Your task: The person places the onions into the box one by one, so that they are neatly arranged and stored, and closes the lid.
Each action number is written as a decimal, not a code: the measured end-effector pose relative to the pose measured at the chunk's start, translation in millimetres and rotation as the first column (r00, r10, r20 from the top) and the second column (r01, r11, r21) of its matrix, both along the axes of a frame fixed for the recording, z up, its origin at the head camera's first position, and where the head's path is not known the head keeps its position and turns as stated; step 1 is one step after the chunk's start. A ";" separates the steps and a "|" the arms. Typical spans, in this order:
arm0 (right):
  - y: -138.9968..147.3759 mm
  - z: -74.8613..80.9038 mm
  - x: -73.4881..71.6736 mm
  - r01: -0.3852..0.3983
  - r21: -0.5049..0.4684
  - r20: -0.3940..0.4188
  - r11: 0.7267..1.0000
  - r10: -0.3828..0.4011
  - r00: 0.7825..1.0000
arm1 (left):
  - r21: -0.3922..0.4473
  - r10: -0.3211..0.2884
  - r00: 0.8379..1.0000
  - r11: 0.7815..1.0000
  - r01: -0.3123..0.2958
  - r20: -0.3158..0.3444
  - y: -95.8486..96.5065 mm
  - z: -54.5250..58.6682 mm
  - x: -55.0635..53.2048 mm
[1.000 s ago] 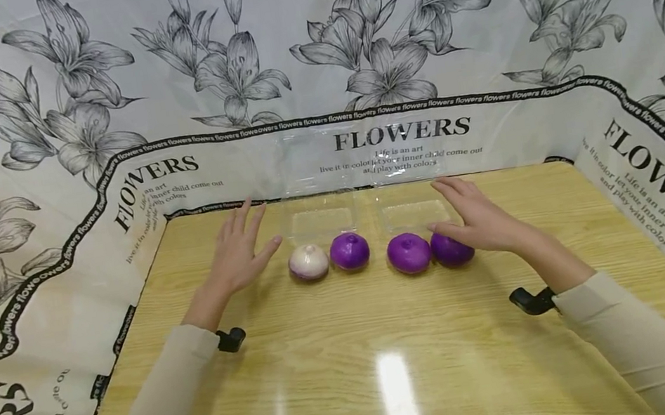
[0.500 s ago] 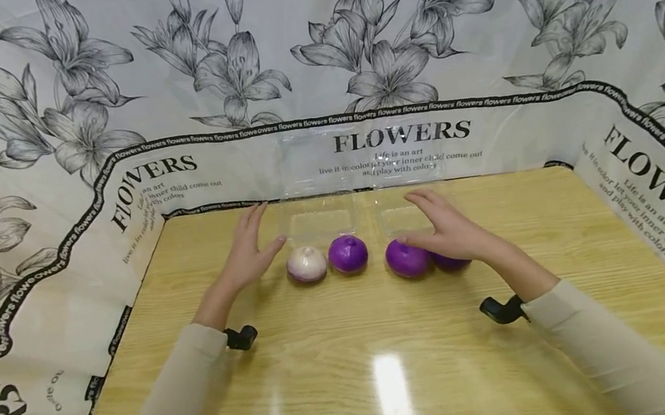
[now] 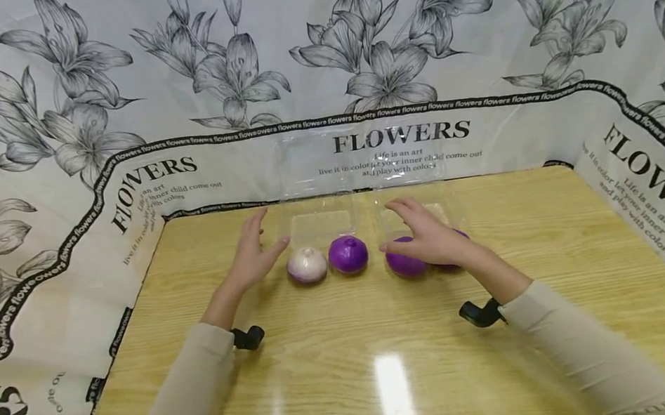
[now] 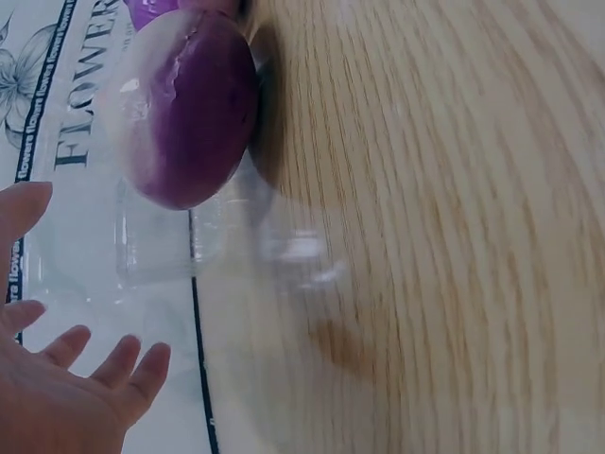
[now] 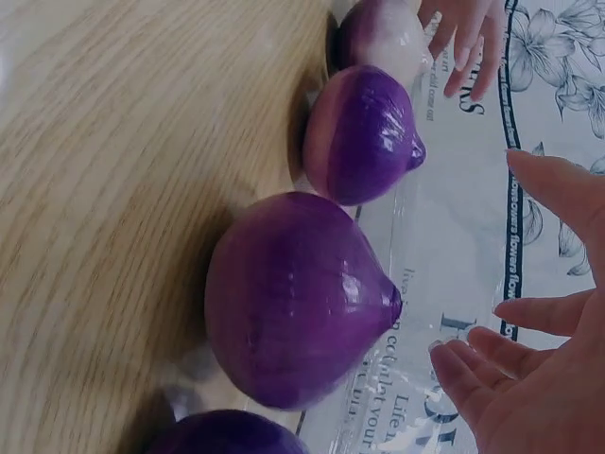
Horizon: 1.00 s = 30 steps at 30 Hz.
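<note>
A row of onions lies on the table. At its left end is a white-and-purple onion [image 3: 307, 266], beside a purple onion [image 3: 348, 255]. My left hand [image 3: 249, 262] hovers just left of the white-and-purple one, fingers spread and apart from it in the left wrist view. Over the right pair is my right hand [image 3: 435, 237], fingers loosely extended, holding nothing. It partly covers a purple onion [image 3: 406, 267] and most of a darker purple onion [image 5: 227, 437]. The right wrist view shows a gap between those fingers and the nearest onion.
Behind the onions stand two clear plastic boxes, a left box [image 3: 323, 221] and a right box [image 3: 453, 210], with lids raised against the floral cloth [image 3: 250, 169]. The wooden table [image 3: 329, 364] extends in front, and a black mount [image 3: 481, 313] sits at the right wrist.
My right hand has moved left, from the rightmost onion to over the one beside it. My left hand has shifted slightly right, closer to the white-and-purple onion. The onions stay in place.
</note>
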State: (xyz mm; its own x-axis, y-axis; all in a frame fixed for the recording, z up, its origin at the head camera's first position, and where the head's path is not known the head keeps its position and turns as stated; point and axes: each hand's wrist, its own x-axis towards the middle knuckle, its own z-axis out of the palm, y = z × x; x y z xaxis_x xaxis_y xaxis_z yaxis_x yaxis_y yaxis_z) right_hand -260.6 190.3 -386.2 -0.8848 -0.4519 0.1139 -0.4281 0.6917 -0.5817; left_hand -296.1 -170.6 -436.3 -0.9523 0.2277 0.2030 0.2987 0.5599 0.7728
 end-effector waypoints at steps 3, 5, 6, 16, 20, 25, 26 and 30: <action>-6.4 -2.7 -0.6 -0.001 0.000 0.016 1.000 0.001 1.000 | 0.039 0.007 0.999 0.999 -0.009 0.038 0.5 -2.2 -1.7; -11.0 -4.5 0.0 -0.003 0.004 0.024 1.000 0.003 1.000 | 0.062 0.014 0.998 0.998 -0.019 0.068 0.8 -4.2 -2.4; -13.5 -5.3 0.6 -0.005 0.005 0.030 1.000 0.005 1.000 | 0.076 0.018 0.996 0.997 -0.024 0.083 1.2 -5.3 -2.6; -35.2 -10.8 0.0 -0.013 0.028 0.052 1.000 0.012 0.999 | 0.210 0.076 0.968 0.969 -0.128 0.237 9.1 -11.0 -10.0; -44.1 -13.7 -0.5 0.003 0.040 0.081 0.999 -0.006 0.997 | 0.251 0.084 0.958 0.955 -0.156 0.274 11.3 -12.7 -13.2; -55.6 -15.7 0.2 0.040 0.079 0.090 0.996 -0.047 0.995 | 0.312 0.092 0.945 0.930 -0.195 0.315 15.2 -11.4 -16.5; -57.7 -15.9 0.5 0.046 0.087 0.085 0.995 -0.054 0.995 | 0.331 0.090 0.941 0.921 -0.203 0.327 15.9 -11.2 -17.1; -65.3 -17.4 1.0 0.071 0.102 0.072 0.992 -0.079 0.994 | 0.419 0.076 0.922 0.874 -0.245 0.380 19.2 -10.2 -19.4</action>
State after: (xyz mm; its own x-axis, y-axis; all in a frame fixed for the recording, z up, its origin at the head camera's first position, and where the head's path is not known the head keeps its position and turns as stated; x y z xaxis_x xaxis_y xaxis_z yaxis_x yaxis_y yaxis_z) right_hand -259.6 124.9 -403.6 -0.9210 -0.3895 0.0032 -0.3300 0.7758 -0.5378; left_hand -315.5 -151.4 -446.5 -0.9946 0.0293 -0.0993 -0.0942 0.1420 0.9854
